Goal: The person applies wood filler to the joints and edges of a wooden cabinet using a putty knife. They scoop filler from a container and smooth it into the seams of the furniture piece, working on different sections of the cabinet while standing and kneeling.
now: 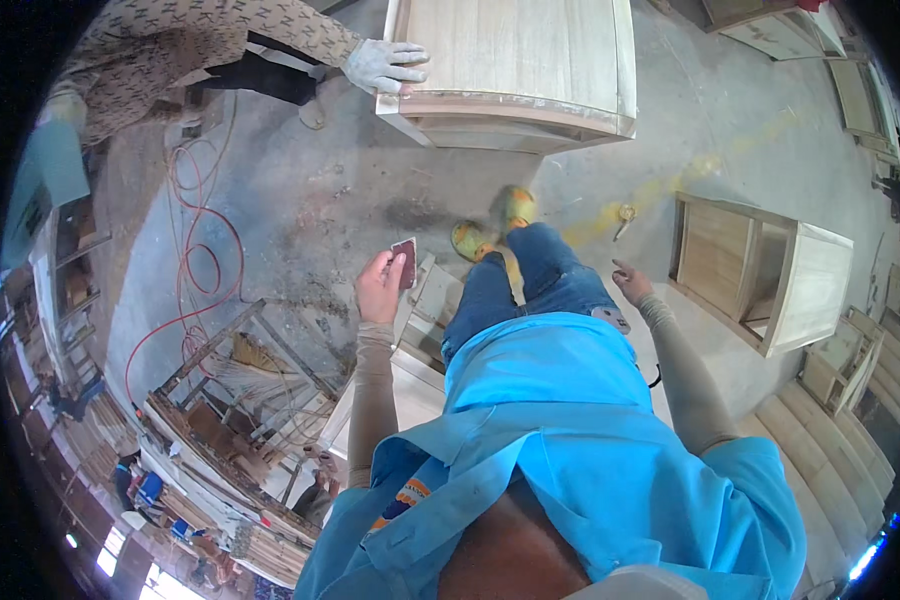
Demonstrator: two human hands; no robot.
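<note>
In my left hand [378, 290] is a small reddish-brown piece of sandpaper [407, 264] with a pale edge, pinched between thumb and fingers. It is held up above the floor, away from any wood surface. My right hand [632, 284] hangs empty beside my right leg, its fingers loosely apart. The nearest thing to it is a small unpainted wooden cabinet [820, 285] with open compartments on the floor to the right. Ahead of my feet stands a larger pale wooden cabinet [525, 50]. A co-worker's gloved hand [388, 67] rests on its left edge.
The co-worker [170, 45] stands at the far left in a patterned top. A red hose [235, 240] lies coiled on the floor. Wooden frames [260, 345] and scraps crowd the lower left. Pale wooden panels [820, 450] lie at the lower right.
</note>
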